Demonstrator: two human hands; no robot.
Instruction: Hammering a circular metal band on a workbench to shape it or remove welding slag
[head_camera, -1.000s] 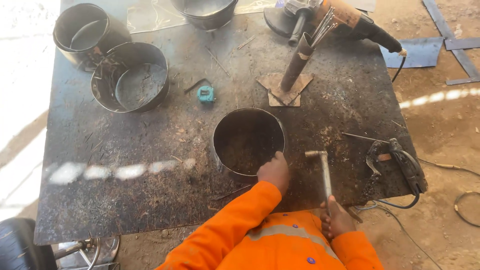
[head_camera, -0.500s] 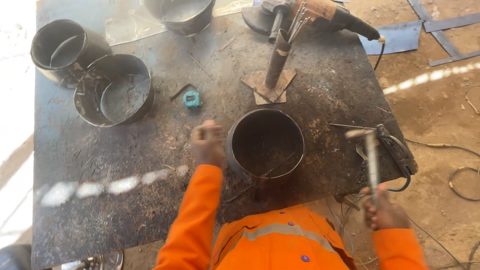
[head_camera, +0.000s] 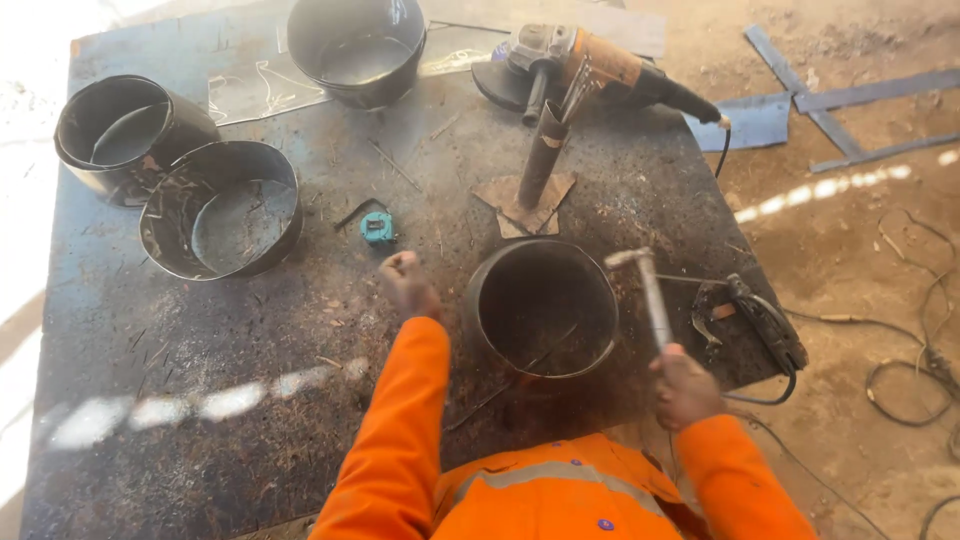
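The right hand (head_camera: 685, 385) has its grip closed around the lower end of a hammer (head_camera: 648, 295), a slim pale handle rising to a small metal head that sits just beside the right rim of a round metal pot (head_camera: 540, 310). The left hand (head_camera: 408, 285) is curled loosely into a fist on the desk (head_camera: 200, 400), just left of the pot; whether anything sits in that grip cannot be told. Both arms wear bright orange sleeves with a grey reflective band across the chest.

The pot stands open side up near the front edge of the desk, between the two hands, its wall dark, sooty sheet steel with a thin bright rim.

Just beyond the left hand lies a small teal tape measure (head_camera: 377, 229). Behind the pot a short pipe stub (head_camera: 541, 160) leans on a rusty flat plate. An angle grinder (head_camera: 590, 70) with an orange body lies at the far edge. To the right of the hammer rests a dark welding electrode holder (head_camera: 750, 320), its cable running off to the dirt ground. Three more round steel vessels stand at the far left and back: one shallow basin (head_camera: 220, 210), one dark cylinder (head_camera: 125, 135), one bowl (head_camera: 355, 45). The desk is a scorched, gritty steel sheet.
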